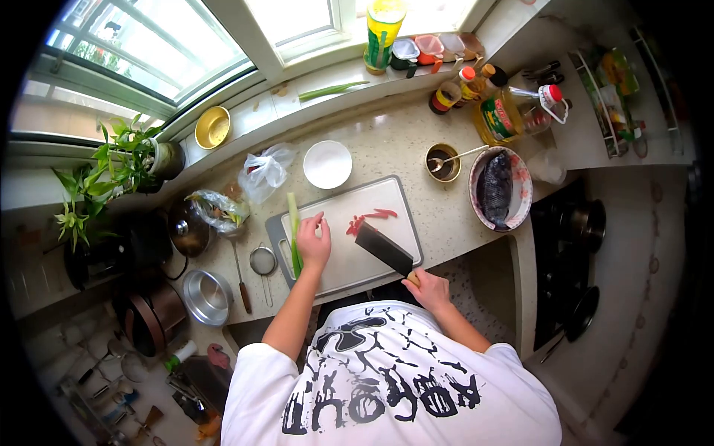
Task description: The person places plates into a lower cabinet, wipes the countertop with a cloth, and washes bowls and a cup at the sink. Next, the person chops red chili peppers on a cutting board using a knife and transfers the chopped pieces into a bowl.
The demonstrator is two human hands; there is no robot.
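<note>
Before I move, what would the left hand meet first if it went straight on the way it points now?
Most likely the white bowl, just past the far edge of the cutting board. How high the left hand sits is hard to tell, so it might pass above.

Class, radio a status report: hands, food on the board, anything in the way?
Right hand gripping knife. Left hand beside green stalk, hold unclear. Red strips on cutting board by knife's far end, possibly in the way.
</note>
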